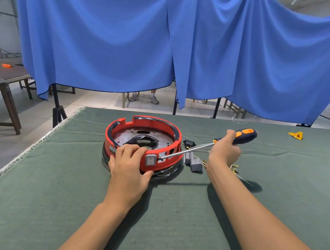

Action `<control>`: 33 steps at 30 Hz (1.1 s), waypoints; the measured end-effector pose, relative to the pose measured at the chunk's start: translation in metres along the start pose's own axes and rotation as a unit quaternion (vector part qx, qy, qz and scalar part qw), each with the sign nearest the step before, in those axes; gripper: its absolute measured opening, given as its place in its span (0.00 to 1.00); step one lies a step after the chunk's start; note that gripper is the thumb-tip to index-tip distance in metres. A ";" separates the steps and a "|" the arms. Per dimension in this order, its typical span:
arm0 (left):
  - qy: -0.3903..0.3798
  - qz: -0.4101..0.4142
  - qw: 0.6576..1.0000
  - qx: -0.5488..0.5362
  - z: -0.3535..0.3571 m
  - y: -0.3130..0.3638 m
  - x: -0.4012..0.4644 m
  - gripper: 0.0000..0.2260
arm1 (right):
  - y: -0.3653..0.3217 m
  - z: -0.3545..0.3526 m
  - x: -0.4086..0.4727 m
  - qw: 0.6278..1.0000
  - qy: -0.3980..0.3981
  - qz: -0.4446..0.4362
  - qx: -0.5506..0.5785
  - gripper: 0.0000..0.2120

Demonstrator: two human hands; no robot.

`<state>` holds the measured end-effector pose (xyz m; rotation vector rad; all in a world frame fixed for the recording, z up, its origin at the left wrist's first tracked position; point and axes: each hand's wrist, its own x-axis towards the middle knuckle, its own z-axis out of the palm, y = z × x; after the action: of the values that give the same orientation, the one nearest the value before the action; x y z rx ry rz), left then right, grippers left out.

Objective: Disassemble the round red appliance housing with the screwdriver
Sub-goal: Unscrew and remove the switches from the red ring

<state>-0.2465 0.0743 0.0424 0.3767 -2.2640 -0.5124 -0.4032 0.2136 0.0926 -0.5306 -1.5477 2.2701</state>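
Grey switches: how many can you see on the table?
3. One grey rocker switch sits in the red housing wall; two loose grey switches lie just right of it. Others may be hidden.

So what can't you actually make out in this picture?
Head view only:
- Screwdriver tip: too small to tell whether it sits in a screw beside the grey switch.
- Red housing near wall: partly covered by the left hand.
- Label beside that hand: too small to read.
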 end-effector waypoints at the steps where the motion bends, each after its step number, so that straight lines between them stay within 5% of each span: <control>1: 0.000 0.001 1.000 -0.002 0.000 0.000 0.000 0.26 | 0.000 0.003 0.002 1.000 -0.007 0.000 -0.009 0.17; 15: 0.002 0.017 1.000 -0.010 0.000 -0.004 0.001 0.26 | 0.001 0.033 0.013 0.994 -0.081 0.013 -0.065 0.15; 33: 0.012 0.007 1.000 -0.010 0.002 -0.001 -0.002 0.26 | -0.005 -0.022 -0.019 0.995 0.010 -0.058 0.086 0.18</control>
<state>-0.2461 0.0745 0.0396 0.3557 -2.2345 -0.5208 -0.3761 0.2239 0.0917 -0.4056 -1.3223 2.2741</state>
